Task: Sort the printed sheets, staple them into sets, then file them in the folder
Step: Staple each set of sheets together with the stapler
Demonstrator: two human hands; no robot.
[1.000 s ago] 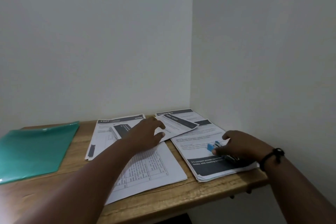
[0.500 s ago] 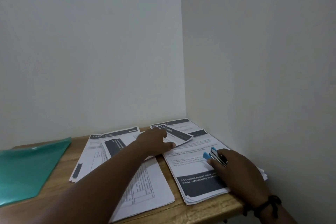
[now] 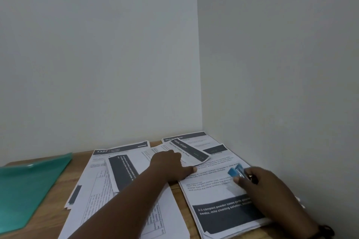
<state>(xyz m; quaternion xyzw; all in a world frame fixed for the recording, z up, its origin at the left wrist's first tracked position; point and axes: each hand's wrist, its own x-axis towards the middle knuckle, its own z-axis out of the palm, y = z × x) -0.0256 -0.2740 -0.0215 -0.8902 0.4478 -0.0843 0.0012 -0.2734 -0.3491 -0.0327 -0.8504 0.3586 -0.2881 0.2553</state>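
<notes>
Printed sheets lie spread over a wooden desk. My left hand (image 3: 171, 165) rests on a small sheet headed "DESK / STUDY" (image 3: 189, 152), pinching its near edge between thumb and fingers. A stack of sheets (image 3: 217, 196) with a dark band at its near end lies on the right. Above it my right hand (image 3: 260, 186) grips a blue stapler (image 3: 236, 171), blurred by motion. More sheets (image 3: 120, 172), one headed "1327", lie in the middle. The green translucent folder (image 3: 29, 184) lies flat at the left.
The wooden desk (image 3: 52, 219) sits in a corner. White walls (image 3: 272, 64) close in directly behind and to the right of the papers. The right stack overhangs the desk's near right edge slightly.
My right hand has lifted the stapler and carried it a little away from me over the right stack. The left hand stays on the small sheet. The camera has tilted.
</notes>
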